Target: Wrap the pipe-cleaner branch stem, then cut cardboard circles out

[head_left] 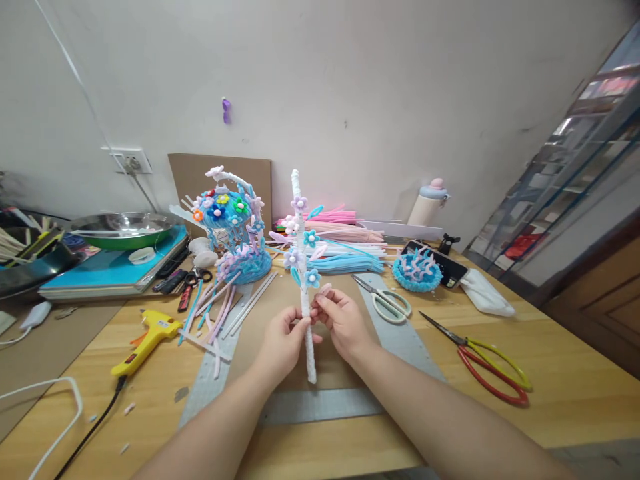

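A white stem wrapped in fuzzy pipe cleaner (310,360) stands nearly upright over the middle of the table. Blue, lilac and pale pink flowers (311,239) and small leaf loops sit along its upper half. My left hand (284,339) grips the stem below the flowers, thumb and fingers closed around it. Close against the stem's right side, my right hand (345,323) pinches a small pale pink piece (325,289), mostly covered by the fingers. Beneath both hands lies a brown board (260,353) on a grey mat (320,405).
Left are a yellow glue gun (150,340), loose pipe cleaners (220,313) and a flowered blue ornament (245,263). Pipe-cleaner bundles (345,262) lie behind. Right are white-handled scissors (390,305), red-and-yellow-handled scissors (493,373), a blue fuzzy base (417,280) and a bottle (427,205).
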### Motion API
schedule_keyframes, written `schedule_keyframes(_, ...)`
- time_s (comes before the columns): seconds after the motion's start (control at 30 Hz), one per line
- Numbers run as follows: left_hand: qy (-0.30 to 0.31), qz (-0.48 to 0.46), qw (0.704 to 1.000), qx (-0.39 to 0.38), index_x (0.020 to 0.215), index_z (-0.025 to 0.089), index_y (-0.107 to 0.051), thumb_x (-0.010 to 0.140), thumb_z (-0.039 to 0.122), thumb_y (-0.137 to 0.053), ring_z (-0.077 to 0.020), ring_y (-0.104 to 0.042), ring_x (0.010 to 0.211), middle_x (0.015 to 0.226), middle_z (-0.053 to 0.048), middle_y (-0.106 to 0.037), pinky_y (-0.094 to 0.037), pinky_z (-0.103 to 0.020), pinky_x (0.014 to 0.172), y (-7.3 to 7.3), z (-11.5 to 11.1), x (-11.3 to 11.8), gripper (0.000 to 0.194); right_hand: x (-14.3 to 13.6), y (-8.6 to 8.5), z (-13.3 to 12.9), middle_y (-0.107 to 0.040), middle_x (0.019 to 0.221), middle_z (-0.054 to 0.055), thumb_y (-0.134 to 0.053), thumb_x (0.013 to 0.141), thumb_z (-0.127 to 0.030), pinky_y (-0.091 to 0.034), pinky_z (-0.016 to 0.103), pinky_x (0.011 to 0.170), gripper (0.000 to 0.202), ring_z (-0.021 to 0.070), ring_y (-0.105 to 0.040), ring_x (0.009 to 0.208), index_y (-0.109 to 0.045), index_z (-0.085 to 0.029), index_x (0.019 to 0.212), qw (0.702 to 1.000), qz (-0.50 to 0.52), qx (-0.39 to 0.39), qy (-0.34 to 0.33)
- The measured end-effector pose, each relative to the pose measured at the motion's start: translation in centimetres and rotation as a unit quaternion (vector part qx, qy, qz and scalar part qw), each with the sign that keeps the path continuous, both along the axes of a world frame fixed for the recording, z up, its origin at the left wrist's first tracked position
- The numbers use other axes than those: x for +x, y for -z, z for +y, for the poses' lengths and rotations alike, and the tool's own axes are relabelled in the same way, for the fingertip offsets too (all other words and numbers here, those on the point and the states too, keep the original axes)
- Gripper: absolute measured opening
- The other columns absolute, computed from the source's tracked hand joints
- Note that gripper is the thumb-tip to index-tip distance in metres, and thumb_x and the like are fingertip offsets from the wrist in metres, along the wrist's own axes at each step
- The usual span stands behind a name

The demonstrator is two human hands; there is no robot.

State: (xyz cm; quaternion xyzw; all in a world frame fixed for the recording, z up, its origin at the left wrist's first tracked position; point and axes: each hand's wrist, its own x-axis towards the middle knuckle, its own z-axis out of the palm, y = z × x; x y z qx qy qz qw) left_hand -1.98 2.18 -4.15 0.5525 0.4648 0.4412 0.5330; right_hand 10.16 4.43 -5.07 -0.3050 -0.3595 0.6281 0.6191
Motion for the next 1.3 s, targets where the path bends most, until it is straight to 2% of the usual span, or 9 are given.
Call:
schedule_keyframes(0.2,0.0,0.008,1.0,-0.003,0.08,0.013,-0.057,0.076,0.033,-0.054,-0.0194,-0.067,0.06,0.082,-0.005,-0.062,-0.048,-0.028,0.057,0.0,0.0,0.0,0.02,-0.2,0.0,-0.4,-0.056,0.061,-0.003,-0.066,0.069,-0.029,-0.044,0.025,0.054,0.017,0.01,-0.052,0.053,-0.053,-0.017,0.068,1.0,-0.021,0.008,0.021)
schedule_keyframes(0.37,-0.009,0.028,1.0,-0.011,0.077,0.014,-0.058,0.076,0.032,-0.054,-0.0199,-0.068,0.059,0.075,-0.003,-0.062,-0.046,-0.025,0.053,-0.2,0.0,-0.2,0.019,0.9,0.1,0.0,-0.061,0.083,0.002,-0.053,0.075,-0.031,-0.046,0.026,0.061,0.015,0.0143,-0.058,0.071,-0.057,-0.018,0.081,0.998,-0.04,0.04,0.019)
schedule_keyframes(0.47,-0.009,0.043,0.999,-0.014,0.075,0.015,-0.056,0.076,0.033,-0.053,-0.0205,-0.068,0.058,0.07,-0.002,-0.06,-0.044,-0.024,0.049,-0.3,-0.2,-0.1,0.019,2.0,-0.7,0.7,-0.059,0.083,0.002,-0.046,0.08,-0.037,-0.048,0.026,0.062,0.022,0.0137,-0.057,0.072,-0.057,-0.02,0.086,0.995,-0.065,0.054,0.05)
schedule_keyframes(0.7,0.012,0.062,0.998,-0.014,0.077,0.015,-0.055,0.077,0.034,-0.052,-0.0211,-0.068,0.06,0.072,-0.002,-0.06,-0.045,-0.024,0.049,0.0,-0.6,0.1,0.019,3.1,-3.3,1.2,-0.057,0.073,0.0,-0.071,0.064,-0.036,-0.05,0.025,0.05,0.028,0.0137,-0.053,0.066,-0.058,-0.018,0.08,0.983,-0.166,0.063,0.042)
schedule_keyframes(0.97,0.027,0.042,0.999,-0.017,0.077,0.016,-0.055,0.075,0.038,-0.054,-0.0199,-0.068,0.059,0.072,-0.001,-0.059,-0.045,-0.024,0.05,0.0,-0.8,0.4,0.022,2.9,-2.2,1.5,-0.057,0.069,0.0,-0.07,0.063,-0.04,-0.049,0.024,0.049,0.032,0.0136,-0.054,0.064,-0.056,-0.016,0.078,0.974,-0.212,0.062,0.049)
schedule_keyframes(1.1,0.028,0.029,0.999,-0.02,0.074,0.016,-0.055,0.073,0.04,-0.055,-0.0186,-0.067,0.056,0.075,-0.002,-0.061,-0.046,-0.025,0.05,-0.4,-1.0,0.5,0.024,2.9,-2.7,0.8,-0.055,0.08,0.002,-0.066,0.069,-0.04,-0.049,0.025,0.049,0.029,0.0155,-0.052,0.071,-0.055,-0.02,0.087,0.966,-0.225,0.086,0.09)
schedule_keyframes(1.17,0.025,0.033,0.999,-0.021,0.073,0.017,-0.055,0.073,0.039,-0.055,-0.0193,-0.067,0.056,0.075,-0.003,-0.063,-0.045,-0.025,0.048,-0.5,-1.0,0.5,0.023,3.1,-3.7,0.0,-0.054,0.089,0.003,-0.063,0.072,-0.037,-0.048,0.025,0.054,0.025,0.0165,-0.05,0.078,-0.056,-0.023,0.092,0.942,-0.262,0.14,0.155)
schedule_keyframes(1.23,0.02,0.044,0.999,-0.02,0.073,0.017,-0.055,0.074,0.038,-0.054,-0.0202,-0.067,0.055,0.071,-0.003,-0.064,-0.044,-0.025,0.047,-0.5,-1.1,0.5,0.02,3.3,-5.2,-0.5,-0.057,0.088,0.004,-0.06,0.076,-0.033,-0.045,0.027,0.06,0.018,0.0168,-0.049,0.077,-0.061,-0.024,0.092,0.894,-0.341,0.215,0.195)
schedule_keyframes(1.3,0.015,0.058,0.998,-0.012,0.073,0.018,-0.055,0.074,0.035,-0.054,-0.021,-0.066,0.055,0.064,-0.002,-0.063,-0.043,-0.025,0.045,-0.4,-1.2,0.6,0.017,3.5,-6.6,-0.8,-0.058,0.072,0.002,-0.058,0.079,-0.031,-0.039,0.027,0.056,0.012,0.0158,-0.048,0.065,-0.066,-0.024,0.085,0.849,-0.429,0.254,0.173)
